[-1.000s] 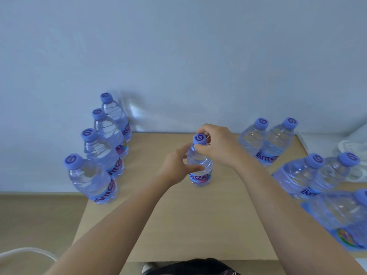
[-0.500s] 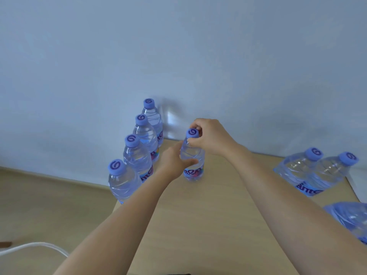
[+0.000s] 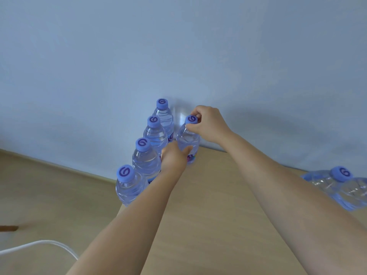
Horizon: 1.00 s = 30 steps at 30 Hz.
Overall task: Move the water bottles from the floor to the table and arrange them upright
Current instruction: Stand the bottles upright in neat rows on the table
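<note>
**A:** What are the hands doing with that bottle?

**B:** Both are on the held bottle (image 3: 187, 140), which stands upright at the far end of the desk (image 3: 218, 225), close to the wall (image 3: 178, 56). The right hand (image 3: 208, 125) pinches the blue cap (image 3: 191, 119) between thumb and fingertips. The left hand (image 3: 173, 157) wraps round the lower body, thumb lying across the front.

**A:** Why two hands for one small bottle?

**B:** My guess is steadiness. The grip on top controls tilt, and the lower one guides the base to its spot, so it lands straight without knocking its neighbours.

**A:** Which neighbours?

**B:** A row of four bottles (image 3: 146, 161) stands along the left edge of the desk, running from near to far, caps up. The held one sits just to the right of the farthest, as if it begins a second row.

**A:** Is its base actually down on the desk?

**B:** Probably, but the left hand covers part of the base, so I cannot be sure it is fully resting.

**A:** Anything else?

**B:** More bottles (image 3: 337, 185) sit at the right edge of the desk, partly cut off. A white cable (image 3: 39, 246) lies on the floor (image 3: 49, 195) to the left.
</note>
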Available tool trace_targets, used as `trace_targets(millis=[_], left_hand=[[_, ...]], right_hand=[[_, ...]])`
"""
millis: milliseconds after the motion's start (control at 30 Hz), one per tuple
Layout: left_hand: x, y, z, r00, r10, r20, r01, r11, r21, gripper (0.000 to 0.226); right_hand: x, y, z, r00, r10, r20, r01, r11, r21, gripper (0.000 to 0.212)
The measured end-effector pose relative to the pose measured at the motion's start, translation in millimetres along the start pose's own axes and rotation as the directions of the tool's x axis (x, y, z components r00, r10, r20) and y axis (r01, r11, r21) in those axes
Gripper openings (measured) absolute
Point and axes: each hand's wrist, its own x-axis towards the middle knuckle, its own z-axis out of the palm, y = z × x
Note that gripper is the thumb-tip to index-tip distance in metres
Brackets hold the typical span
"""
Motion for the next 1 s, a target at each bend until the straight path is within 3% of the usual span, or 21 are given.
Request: trace_targets(millis=[133, 467, 1000], left_hand=[[6.3, 4.2, 2.2, 0.998, -0.066, -0.003, 0.066, 0.996, -0.059, 0.045], [27.3, 6.6, 7.9, 0.988, -0.155, -0.021, 0.153, 0.985, -0.085, 0.037], [34.9, 15.7, 14.5, 0.99, -0.133, -0.049, 0.126, 0.985, -0.113, 0.033]], right_hand=[[13.1, -1.7, 4.0, 1.0, 0.0, -0.02, -0.001, 1.0, -0.02, 0.021], [31.4, -1.3, 10.9, 0.999, 0.002, -0.049, -0.001, 1.0, 0.005, 0.023], [43.9, 2.9, 13.8, 0.996, 0.007, -0.087, -0.007, 1.0, 0.008, 0.024]])
